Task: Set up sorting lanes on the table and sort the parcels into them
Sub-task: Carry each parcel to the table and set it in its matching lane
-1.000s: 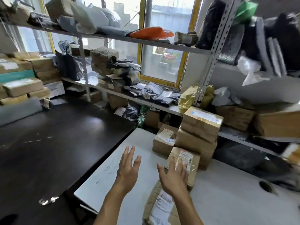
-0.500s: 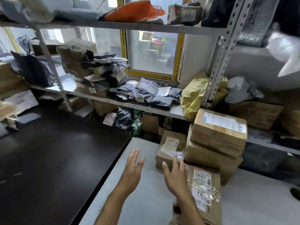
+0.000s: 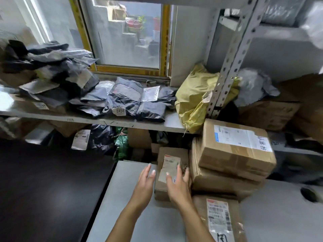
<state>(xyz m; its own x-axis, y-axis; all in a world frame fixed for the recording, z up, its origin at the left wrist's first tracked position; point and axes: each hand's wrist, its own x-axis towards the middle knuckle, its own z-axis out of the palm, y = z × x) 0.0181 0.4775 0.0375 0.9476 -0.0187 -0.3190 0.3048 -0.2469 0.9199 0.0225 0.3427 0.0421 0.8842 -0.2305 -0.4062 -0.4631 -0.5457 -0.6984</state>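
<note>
Head view: small cardboard parcel (image 3: 172, 173) at the white table's (image 3: 132, 206) far edge, against stacked boxes (image 3: 232, 158). Right hand (image 3: 178, 186) lies open on its top, left hand (image 3: 145, 184) open beside, neither gripping, apparently positioned to lift it for sorting.

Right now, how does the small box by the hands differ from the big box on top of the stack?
The small box stands on the grey table; the big box rides on another carton. The small box's label is peeling and blurred, the big box's lies flat with handwriting. Both are brown cardboard.
</note>
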